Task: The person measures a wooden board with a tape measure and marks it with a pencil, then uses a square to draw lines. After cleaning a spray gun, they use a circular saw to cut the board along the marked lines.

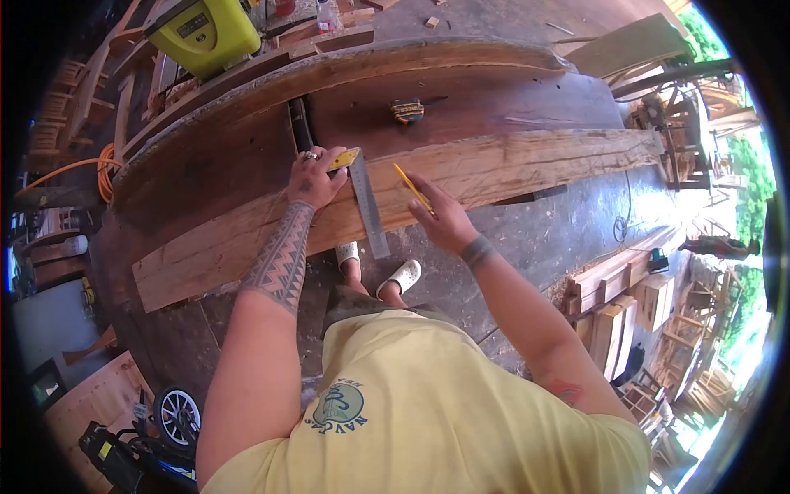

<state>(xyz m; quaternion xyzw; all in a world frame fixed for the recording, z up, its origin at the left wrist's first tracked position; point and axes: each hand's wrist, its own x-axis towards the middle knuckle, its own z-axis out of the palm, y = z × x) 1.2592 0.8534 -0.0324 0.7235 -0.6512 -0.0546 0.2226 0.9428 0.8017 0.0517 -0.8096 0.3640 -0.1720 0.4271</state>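
Pale wood: the plank point(494, 169) lies along the near edge of the dark slab point(461, 90).
Right hand point(443, 216): pinches a yellow pencil point(411, 188) — tip on the plank's face.
Left hand point(315, 177): presses flat on the square point(364, 198), whose steel blade crosses the plank and overhangs its near edge.
Farther: a tape measure point(406, 110) rests mid-slab — a yellow-green saw point(206, 33) stands past its far edge.

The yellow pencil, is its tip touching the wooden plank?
Cannot tell. In the head view, the right hand holds the yellow pencil over the plank beside the metal square, but contact isn't plainly visible.
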